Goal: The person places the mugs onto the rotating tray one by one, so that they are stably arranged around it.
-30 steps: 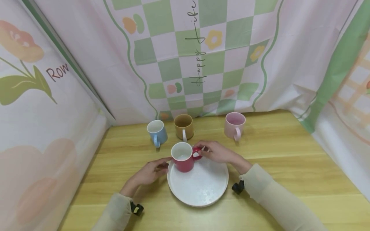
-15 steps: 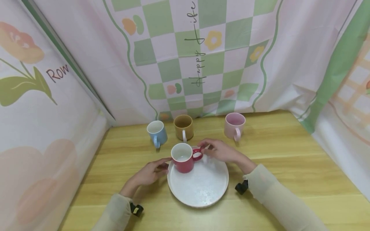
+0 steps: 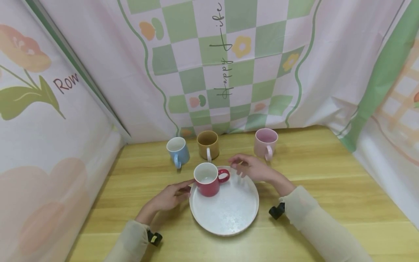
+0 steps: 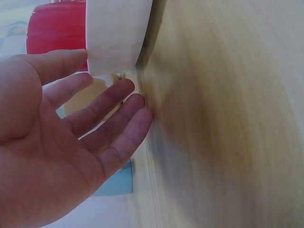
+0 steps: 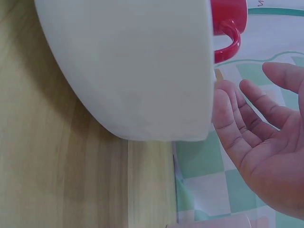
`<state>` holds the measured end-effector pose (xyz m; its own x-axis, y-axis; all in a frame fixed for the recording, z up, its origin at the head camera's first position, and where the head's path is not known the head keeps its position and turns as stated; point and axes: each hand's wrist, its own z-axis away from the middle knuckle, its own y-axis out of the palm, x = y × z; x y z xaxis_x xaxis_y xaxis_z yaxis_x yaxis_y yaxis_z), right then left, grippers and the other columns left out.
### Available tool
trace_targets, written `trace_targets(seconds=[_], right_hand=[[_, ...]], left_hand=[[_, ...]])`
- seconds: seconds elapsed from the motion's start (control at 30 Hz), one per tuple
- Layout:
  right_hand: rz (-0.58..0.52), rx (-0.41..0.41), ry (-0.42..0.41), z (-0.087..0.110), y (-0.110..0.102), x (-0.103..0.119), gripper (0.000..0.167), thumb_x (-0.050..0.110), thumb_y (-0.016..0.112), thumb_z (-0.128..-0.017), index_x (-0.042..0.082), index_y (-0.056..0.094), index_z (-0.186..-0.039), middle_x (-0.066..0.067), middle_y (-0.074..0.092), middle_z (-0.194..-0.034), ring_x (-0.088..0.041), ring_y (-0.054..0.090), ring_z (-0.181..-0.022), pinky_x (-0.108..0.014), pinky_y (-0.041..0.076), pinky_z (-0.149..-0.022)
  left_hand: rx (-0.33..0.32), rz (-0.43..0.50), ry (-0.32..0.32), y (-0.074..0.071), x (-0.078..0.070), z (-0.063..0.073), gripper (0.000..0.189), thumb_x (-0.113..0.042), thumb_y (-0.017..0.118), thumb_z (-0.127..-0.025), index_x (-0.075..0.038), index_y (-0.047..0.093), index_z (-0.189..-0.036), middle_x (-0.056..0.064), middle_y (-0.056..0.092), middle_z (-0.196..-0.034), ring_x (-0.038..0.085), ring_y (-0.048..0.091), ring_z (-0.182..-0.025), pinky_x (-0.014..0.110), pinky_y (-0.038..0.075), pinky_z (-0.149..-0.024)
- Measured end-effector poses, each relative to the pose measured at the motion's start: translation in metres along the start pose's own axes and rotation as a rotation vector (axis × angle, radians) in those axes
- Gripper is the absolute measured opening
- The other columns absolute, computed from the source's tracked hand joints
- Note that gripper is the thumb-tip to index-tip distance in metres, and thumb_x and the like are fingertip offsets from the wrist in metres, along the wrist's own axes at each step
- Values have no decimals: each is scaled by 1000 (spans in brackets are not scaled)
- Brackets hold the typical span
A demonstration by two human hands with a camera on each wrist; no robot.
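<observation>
A red mug (image 3: 208, 186) with a white inside stands upright on the back left part of a round white plate (image 3: 226, 220). Its red handle (image 5: 233, 45) points right. My left hand (image 3: 168, 196) is at the plate's left edge, with fingertips right at the mug's side and the plate rim. In the left wrist view those fingers (image 4: 102, 104) are spread and relaxed, gripping nothing. Over the plate's back right rim, my right hand (image 3: 253, 168) hovers with loosely bent fingers and holds nothing, a short gap from the mug handle.
Behind the plate stand a light blue mug (image 3: 178, 151), a brown mug (image 3: 208, 145) with a white handle, and a pink mug (image 3: 265, 143) at right. Patterned cloth (image 3: 212, 72) hangs behind the wooden table (image 3: 314, 174) and along both sides.
My right hand has let go of the red mug's handle and moved right and slightly back. The mug, plate and left hand have stayed in place.
</observation>
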<state>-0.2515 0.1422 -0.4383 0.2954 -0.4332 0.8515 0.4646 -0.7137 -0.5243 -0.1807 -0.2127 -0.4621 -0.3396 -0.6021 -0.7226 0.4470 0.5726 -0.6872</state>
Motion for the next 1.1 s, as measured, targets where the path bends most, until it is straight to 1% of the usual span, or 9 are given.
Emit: trace_targets(seconds=[0.17, 0.27, 0.37, 0.5, 0.63, 0.7, 0.8, 0.93, 1.1], right_hand=[[-14, -25, 4, 2, -4, -3, 33, 25, 58, -102, 9, 60, -131, -18, 68, -118, -26, 68, -87, -39, 61, -74], [-40, -33, -10, 3, -7, -6, 34, 24, 58, -102, 7, 60, -131, -19, 67, -118, -32, 68, -88, -37, 61, -73], [-65, -40, -31, 5, -10, -8, 36, 21, 59, -101, 3, 58, -132, -23, 65, -121, -36, 68, -89, -33, 60, -72], [-70, -47, -47, 6, -14, -10, 38, 20, 59, -101, 0, 57, -134, -25, 63, -125, -33, 69, -91, -35, 61, -74], [-51, -61, -23, 7, -17, -11, 38, 25, 56, -103, 2, 57, -134, -23, 66, -122, -31, 70, -91, -45, 62, -76], [-54, -73, -12, 7, -18, -11, 37, 26, 55, -104, 3, 58, -133, -24, 67, -119, -32, 70, -90, -48, 61, -76], [-70, -75, -27, 8, -21, -11, 36, 23, 52, -105, 1, 57, -133, -28, 66, -119, -34, 70, -89, -50, 61, -76], [-92, -79, -41, 9, -23, -12, 36, 17, 51, -105, -5, 55, -134, -32, 63, -121, -36, 68, -90, -49, 61, -76], [-113, -90, -23, 11, -25, -13, 35, 16, 52, -104, -4, 55, -132, -30, 63, -121, -40, 66, -91, -49, 61, -77]], left_hand=[[-2, 22, 9, 0, 0, 0, 48, -18, 56, -102, -15, 45, -149, 15, 66, -128, 30, 64, -119, 48, 52, -104], [-4, 36, 5, 0, 0, 0, 46, -18, 57, -102, -15, 46, -147, 15, 66, -127, 31, 64, -119, 49, 52, -104], [-3, 29, -14, 0, 0, 1, 48, -19, 56, -103, -15, 44, -149, 15, 66, -128, 31, 63, -120, 49, 52, -104], [2, 14, -43, 1, 0, 1, 51, -20, 55, -103, -17, 41, -152, 13, 65, -132, 29, 62, -123, 49, 50, -107], [-2, 25, -57, 1, 0, 1, 48, -19, 55, -103, -18, 44, -150, 13, 65, -132, 30, 61, -123, 49, 49, -108], [-6, 34, -55, 0, 0, 1, 46, -19, 55, -103, -17, 44, -148, 14, 65, -131, 31, 61, -123, 51, 49, -107], [-7, 45, -51, 0, 0, 1, 45, -20, 57, -102, -15, 44, -146, 16, 65, -131, 34, 61, -123, 53, 50, -105], [7, 39, -56, -1, -1, 2, 51, -22, 57, -102, -14, 41, -150, 16, 64, -133, 35, 60, -125, 54, 48, -107], [15, 19, -59, 0, 0, 2, 52, -23, 56, -103, -13, 41, -152, 17, 63, -134, 35, 59, -126, 55, 46, -109]])
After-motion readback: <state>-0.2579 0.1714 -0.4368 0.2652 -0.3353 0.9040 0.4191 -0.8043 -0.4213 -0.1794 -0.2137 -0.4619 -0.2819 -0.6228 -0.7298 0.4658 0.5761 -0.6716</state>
